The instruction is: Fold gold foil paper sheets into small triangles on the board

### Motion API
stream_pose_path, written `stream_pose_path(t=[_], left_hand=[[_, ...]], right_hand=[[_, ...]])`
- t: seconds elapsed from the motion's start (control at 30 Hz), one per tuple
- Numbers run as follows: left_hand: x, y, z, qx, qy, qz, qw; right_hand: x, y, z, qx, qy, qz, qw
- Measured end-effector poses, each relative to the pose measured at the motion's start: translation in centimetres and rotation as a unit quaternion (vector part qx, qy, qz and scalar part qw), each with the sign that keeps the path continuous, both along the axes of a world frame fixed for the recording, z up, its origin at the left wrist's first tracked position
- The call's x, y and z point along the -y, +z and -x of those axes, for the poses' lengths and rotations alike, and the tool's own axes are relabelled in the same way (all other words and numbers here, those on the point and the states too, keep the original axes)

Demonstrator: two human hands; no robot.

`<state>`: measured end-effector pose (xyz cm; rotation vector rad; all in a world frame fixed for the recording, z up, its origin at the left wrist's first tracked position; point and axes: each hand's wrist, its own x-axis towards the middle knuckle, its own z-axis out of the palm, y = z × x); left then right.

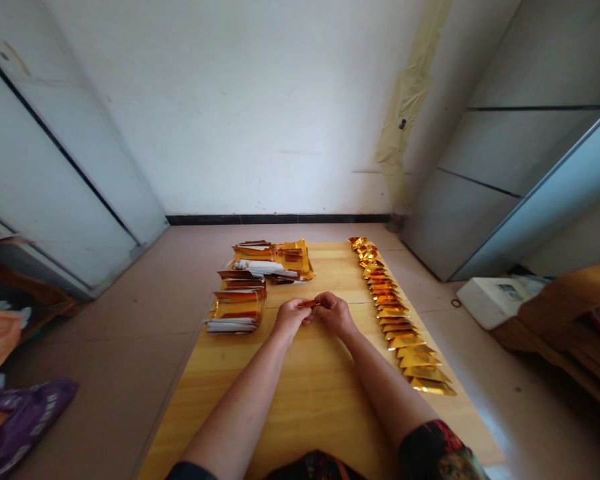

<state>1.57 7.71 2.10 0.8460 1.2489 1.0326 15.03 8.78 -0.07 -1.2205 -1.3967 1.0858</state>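
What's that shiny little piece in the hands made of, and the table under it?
Little piece: perhaps foil or metallic-coated paper, glossy orange-gold; its sheen suggests this, though much of it is hidden.
Table: apparently wood or a wood-look surface, smooth; yellowish grain streaks show.

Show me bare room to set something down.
The tabletop is bare between the left forearm and right forearm, and beyond the left hand and right hand, between the stacked sheets and folded gold pieces. Crowded: far left, most of the right edge.
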Motion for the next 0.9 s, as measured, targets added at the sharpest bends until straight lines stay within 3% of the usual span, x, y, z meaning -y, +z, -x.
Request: stream_pose_path(t=[0.2, 0.57, 0.9], left_hand=[[-0.1, 0.3, 0.3, -0.043, -0.007, -0.001, 0.999], [-0.1, 1.0, 2.2, -0.088, -0.092, 0.019, 0.992], [0.0, 1.1, 2.4, -0.041, -0.152, 0.069, 0.985]], right_hand=[[0.0, 0.4, -0.3, 0.043, 0.026, -0.03, 0.998], [0.9, 1.7, -0.9, -0.068, 0.161, 0.017, 0.984], [1.2, 2.1, -0.5, -0.089, 0.109, 0.06, 0.988]])
